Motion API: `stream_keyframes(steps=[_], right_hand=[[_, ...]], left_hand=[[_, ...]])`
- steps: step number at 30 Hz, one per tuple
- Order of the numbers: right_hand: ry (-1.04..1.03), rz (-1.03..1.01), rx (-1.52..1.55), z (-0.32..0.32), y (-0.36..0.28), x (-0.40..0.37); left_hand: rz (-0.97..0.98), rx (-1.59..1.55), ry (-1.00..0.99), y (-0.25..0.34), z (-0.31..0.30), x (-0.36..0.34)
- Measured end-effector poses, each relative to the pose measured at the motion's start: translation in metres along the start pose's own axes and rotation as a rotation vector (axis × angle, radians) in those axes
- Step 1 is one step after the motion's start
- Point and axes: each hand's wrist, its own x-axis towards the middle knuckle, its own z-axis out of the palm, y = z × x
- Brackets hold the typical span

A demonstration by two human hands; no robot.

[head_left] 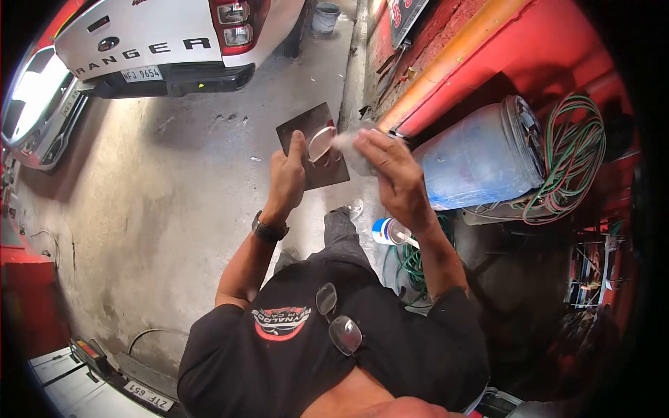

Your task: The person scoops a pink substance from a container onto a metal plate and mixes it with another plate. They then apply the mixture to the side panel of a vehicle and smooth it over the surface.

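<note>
A dark rectangular plate is gripped at its left edge by my left hand, thumb lying on top. On the plate sits a patch of pale pinkish paste. Just to the right of the paste, my right hand has its fingers closed on a whitish, semi-transparent item, blurred and too unclear to name. Below my right hand, an open blue and white can stands on the floor with a pale stick leaning out.
A blue drum lies at the right beside coiled green hoses. The white pickup is ahead on the left, with a grey bucket beyond its rear corner. A red wall runs along the right.
</note>
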Motion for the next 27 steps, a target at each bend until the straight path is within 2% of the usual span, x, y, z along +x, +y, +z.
stream_keyframes(steps=[2, 3, 6, 7, 8, 10, 11, 14, 17, 20, 21, 22, 24, 25, 27], right_hand=[[0.032, 0.055, 0.206, 0.024, 0.008, -0.004], [0.048, 0.08, 0.308, 0.037, 0.016, -0.009], [-0.168, -0.01, -0.47, 0.038, 0.045, -0.04], [-0.196, 0.019, -0.524, 0.031, 0.044, -0.043], [-0.139, 0.016, -0.433, 0.027, 0.046, -0.039], [-0.022, 0.038, -0.251, 0.015, 0.041, -0.023], [-0.07, 0.016, -0.459, 0.01, 0.032, -0.014], [-0.151, -0.184, -0.484, 0.025, 0.033, -0.007], [-0.21, -0.255, -0.413, 0.04, 0.014, -0.017], [-0.295, -0.292, -0.386, 0.054, 0.019, -0.033], [-0.323, -0.282, -0.369, 0.054, 0.02, -0.035], [-0.354, -0.271, -0.35, 0.054, 0.023, -0.039], [-0.258, -0.168, -0.118, 0.047, 0.027, -0.044], [-0.195, -0.127, -0.016, 0.034, 0.021, -0.038], [-0.058, -0.081, 0.199, 0.018, 0.012, -0.03]], left_hand=[[-0.229, -0.29, -0.017, 0.008, 0.007, 0.001], [-0.224, -0.303, -0.011, 0.018, 0.011, -0.001], [-0.218, -0.311, 0.031, 0.034, 0.016, -0.008], [-0.22, -0.29, 0.046, 0.035, 0.014, -0.006], [-0.228, -0.264, 0.055, 0.035, 0.01, -0.006], [-0.126, 0.064, -0.102, 0.021, -0.002, -0.001], [-0.069, 0.226, -0.193, 0.015, -0.004, 0.002], [-0.033, 0.349, -0.213, 0.006, 0.001, 0.002], [0.215, 0.346, -0.023, -0.004, 0.012, 0.006], [-0.004, 0.263, -0.006, -0.01, -0.011, 0.017], [0.054, 0.392, 0.071, 0.001, -0.016, 0.023], [-0.112, 0.129, 0.065, 0.024, -0.019, 0.027], [-0.205, -0.383, 0.058, 0.061, -0.014, 0.03], [-0.196, -0.369, -0.038, 0.054, -0.031, 0.035], [-0.264, -0.429, -0.001, 0.033, -0.032, 0.031]])
